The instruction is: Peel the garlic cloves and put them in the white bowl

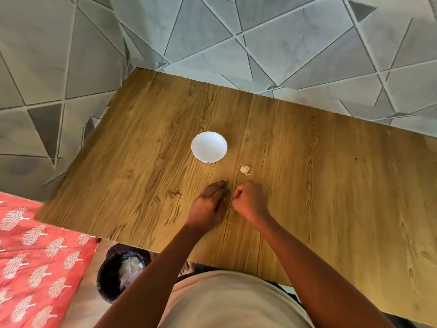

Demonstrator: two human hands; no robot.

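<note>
A small white bowl [209,147] stands near the middle of the wooden table [331,176], and its inside looks bare. A pale piece of garlic with papery skin [245,169] lies just right of and nearer than the bowl. My left hand [210,204] lies on the table below the bowl with its fingers straight and pointing away from me. My right hand [249,197] sits beside it, curled into a fist, a hand's width from the garlic. Whether the fist holds anything is hidden.
A dark waste bin [113,273] with white scraps inside stands on the floor under the table's near-left edge. A red patterned cloth [35,252] covers the lower left. Tiled walls close the table's far side and left side.
</note>
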